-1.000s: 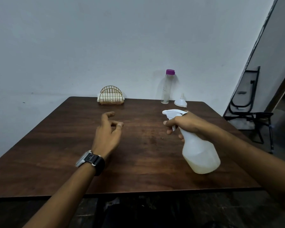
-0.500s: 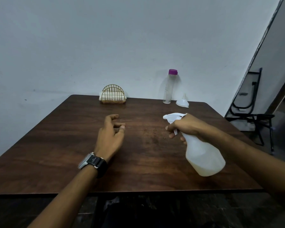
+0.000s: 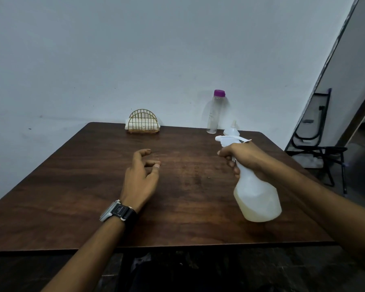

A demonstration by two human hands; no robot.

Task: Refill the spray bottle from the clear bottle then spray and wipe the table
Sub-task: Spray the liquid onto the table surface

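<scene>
Gripping spray bottle (image 3: 256, 194) by the neck in right hand (image 3: 243, 158), tilted above table (image 3: 93, 186). Left hand (image 3: 140, 175) idle, loosely curled, empty. Beyond the grip: clear bottle (image 3: 214, 114), capped, seemingly near-empty. Refill probably done; spraying and wiping left.

Left hand (image 3: 139, 182), right hand (image 3: 244, 159): bare. Forearms: bare as far as they show. Left wrist: one wristwatch (image 3: 118, 212), wide black strap bearing small pale lettering too small to read, silver-grey case at the outer side.
</scene>
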